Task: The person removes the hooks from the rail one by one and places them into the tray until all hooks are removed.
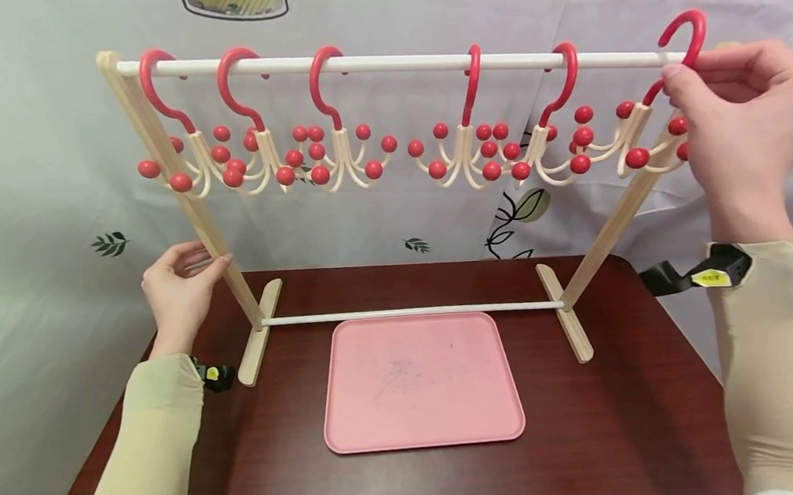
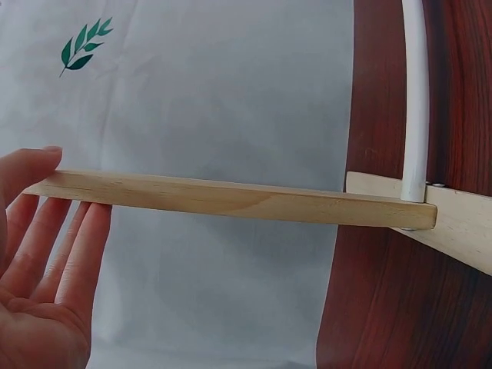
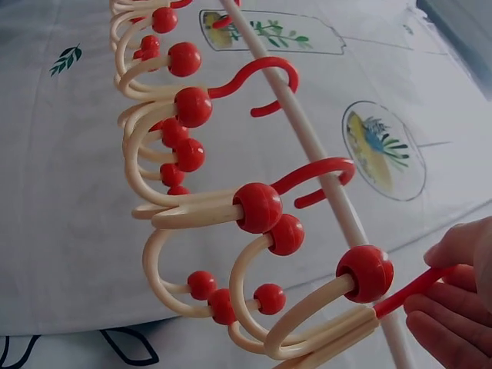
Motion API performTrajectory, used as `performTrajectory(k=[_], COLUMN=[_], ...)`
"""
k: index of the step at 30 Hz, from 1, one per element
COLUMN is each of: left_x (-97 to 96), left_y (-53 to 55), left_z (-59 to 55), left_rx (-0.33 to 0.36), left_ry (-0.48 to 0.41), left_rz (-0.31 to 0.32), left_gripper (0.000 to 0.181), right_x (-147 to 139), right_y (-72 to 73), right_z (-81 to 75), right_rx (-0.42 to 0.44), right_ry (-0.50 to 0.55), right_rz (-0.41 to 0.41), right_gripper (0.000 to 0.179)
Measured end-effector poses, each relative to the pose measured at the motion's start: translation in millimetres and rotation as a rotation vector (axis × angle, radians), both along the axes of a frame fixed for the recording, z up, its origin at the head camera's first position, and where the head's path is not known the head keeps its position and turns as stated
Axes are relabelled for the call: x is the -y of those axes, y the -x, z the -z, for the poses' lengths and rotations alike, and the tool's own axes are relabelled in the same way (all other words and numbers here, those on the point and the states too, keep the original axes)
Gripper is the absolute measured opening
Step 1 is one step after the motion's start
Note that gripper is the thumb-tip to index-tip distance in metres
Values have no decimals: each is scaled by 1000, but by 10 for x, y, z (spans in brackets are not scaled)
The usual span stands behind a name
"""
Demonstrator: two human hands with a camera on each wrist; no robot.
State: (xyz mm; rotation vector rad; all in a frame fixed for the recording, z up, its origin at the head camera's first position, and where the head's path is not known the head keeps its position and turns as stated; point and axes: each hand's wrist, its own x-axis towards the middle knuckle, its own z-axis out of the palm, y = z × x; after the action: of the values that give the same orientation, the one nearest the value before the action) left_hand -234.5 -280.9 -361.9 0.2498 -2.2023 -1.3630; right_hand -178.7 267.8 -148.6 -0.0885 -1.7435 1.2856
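Observation:
My right hand (image 1: 752, 107) pinches the red hook (image 3: 415, 290) of a multi-arm hanger (image 1: 634, 131) between thumb and fingers. This hanger is cream with red balls on its arm ends and tilts at the right end of the white rod (image 1: 396, 63). Several hangers of the same kind, such as the one near the middle (image 1: 342, 155), hang along the rod by their red hooks. At the left, my left hand (image 1: 179, 288) holds the rack's wooden post (image 2: 207, 196), thumb on one side and fingers on the other.
A pink tray (image 1: 425, 432) lies on the dark red table (image 1: 443, 485), in front of the rack's white lower bar (image 1: 409, 312). Wooden feet (image 1: 259, 332) stand at both sides. A pale patterned cloth (image 1: 395, 232) hangs behind.

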Motion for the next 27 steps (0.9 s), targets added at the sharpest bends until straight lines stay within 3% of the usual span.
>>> performTrajectory(k=[6,15,20,27], left_x=[4,11,11,11], left_y=[0,0,6,5], left_z=[4,8,3,0], left_rx=[-1,2,14,19], left_ry=[-5,-23,-7,-3], left_rz=[2,4,1,-2], left_gripper=[50,49,51,51], right_x=[-97,-204,-239,-225], right_y=[-83,-267,-359,-442], right_z=[-4,86,238,537], right_rx=[26,137,147,121], right_ry=[83,91,53,-152], right_rz=[-17,-5,5,28], right_gripper=[30,36,33,27])
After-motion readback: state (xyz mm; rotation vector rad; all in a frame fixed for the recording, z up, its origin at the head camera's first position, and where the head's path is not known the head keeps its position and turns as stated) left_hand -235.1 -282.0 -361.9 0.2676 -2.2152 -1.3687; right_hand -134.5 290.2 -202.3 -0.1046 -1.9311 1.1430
